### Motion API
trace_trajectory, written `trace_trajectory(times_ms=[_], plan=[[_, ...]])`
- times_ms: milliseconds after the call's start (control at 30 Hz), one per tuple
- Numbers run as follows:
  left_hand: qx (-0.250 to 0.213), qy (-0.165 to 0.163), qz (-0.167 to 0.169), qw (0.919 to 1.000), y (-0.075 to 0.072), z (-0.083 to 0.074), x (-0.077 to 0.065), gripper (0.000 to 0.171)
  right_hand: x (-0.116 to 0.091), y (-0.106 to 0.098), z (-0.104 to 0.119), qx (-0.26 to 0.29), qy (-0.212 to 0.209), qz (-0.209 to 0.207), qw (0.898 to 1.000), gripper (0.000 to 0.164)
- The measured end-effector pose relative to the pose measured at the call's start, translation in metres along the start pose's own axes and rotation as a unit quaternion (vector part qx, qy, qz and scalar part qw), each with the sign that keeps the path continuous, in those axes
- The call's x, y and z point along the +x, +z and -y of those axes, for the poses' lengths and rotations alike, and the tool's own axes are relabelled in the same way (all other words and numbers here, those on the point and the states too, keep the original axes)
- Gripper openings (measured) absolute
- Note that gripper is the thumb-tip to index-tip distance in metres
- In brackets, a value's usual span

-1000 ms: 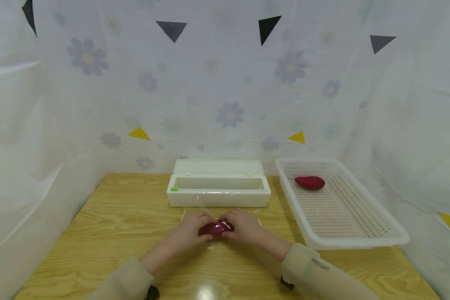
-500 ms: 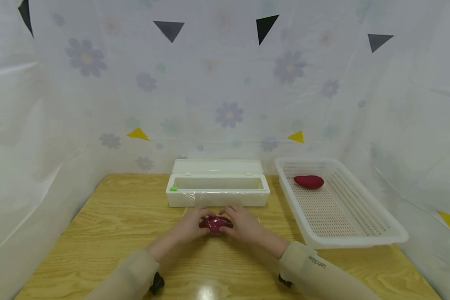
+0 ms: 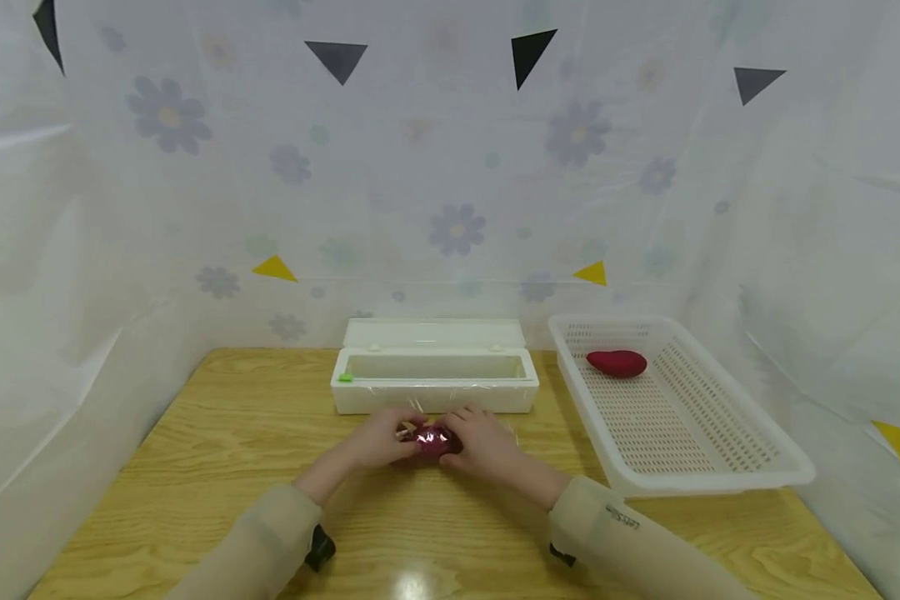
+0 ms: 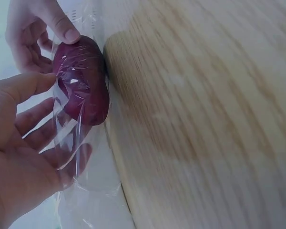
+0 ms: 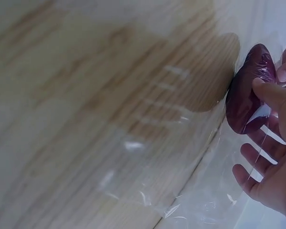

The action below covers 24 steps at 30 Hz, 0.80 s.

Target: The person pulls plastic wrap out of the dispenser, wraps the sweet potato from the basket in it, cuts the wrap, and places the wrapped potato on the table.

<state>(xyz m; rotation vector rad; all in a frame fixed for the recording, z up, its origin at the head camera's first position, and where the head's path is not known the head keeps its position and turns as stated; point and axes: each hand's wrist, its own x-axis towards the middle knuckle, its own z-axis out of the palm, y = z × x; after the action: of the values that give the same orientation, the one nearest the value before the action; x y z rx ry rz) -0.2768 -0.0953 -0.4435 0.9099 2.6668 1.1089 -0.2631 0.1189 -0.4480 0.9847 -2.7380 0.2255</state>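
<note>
A dark red sweet potato (image 3: pixel 432 442) lies on the table under clear plastic wrap, between both hands. My left hand (image 3: pixel 384 438) holds its left end; in the left wrist view, the thumb of the left hand (image 4: pixel 19 138) meets the wrapped edge and the fingers spread behind the film (image 4: pixel 78 157). The right hand (image 3: pixel 487 443) grips the other end. In the right wrist view, the right hand's thumb (image 5: pixel 271 93) presses on the wrapped sweet potato (image 5: pixel 245 98), with its fingers curved behind. Film runs toward a white wrap dispenser box (image 3: pixel 435 398) with its lid raised.
To the right stands a white perforated basket (image 3: pixel 708 483) with another red sweet potato (image 3: pixel 617 363) inside. A green slider (image 3: pixel 346 377) sits at the left of the dispenser's front edge. A patterned white curtain (image 3: pixel 390 167) surrounds the wooden table (image 3: pixel 217 450).
Both hands have shifted slightly away from the body toward the dispenser, rolling or moving the sweet potato with them. More bunched wrap shows on it. The basket and box stay put.
</note>
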Motion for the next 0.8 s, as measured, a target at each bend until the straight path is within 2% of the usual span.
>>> trace_trajectory(times_ms=[167,233,333,533,800], plan=[[0.075,0.012,-0.05,0.9959,0.001,-0.006,-0.002,0.037,0.003,0.0,-0.002,0.015,0.003,0.01,1.0,0.048],[0.107,0.018,-0.057,0.9925,0.001,-0.008,-0.004,0.041,0.003,0.001,-0.003,0.026,0.008,0.016,1.0,0.047],[0.131,0.023,-0.057,0.9895,0.003,-0.008,-0.005,0.043,0.004,0.001,-0.004,0.049,0.015,0.016,0.999,0.044],[0.111,0.013,-0.059,0.992,0.005,-0.003,0.0,0.042,0.006,0.0,-0.007,0.063,0.027,0.006,0.998,0.043],[0.092,0.003,-0.048,0.9945,0.003,0.007,0.007,0.048,0.006,0.003,-0.009,-0.026,0.012,-0.012,1.0,0.052]])
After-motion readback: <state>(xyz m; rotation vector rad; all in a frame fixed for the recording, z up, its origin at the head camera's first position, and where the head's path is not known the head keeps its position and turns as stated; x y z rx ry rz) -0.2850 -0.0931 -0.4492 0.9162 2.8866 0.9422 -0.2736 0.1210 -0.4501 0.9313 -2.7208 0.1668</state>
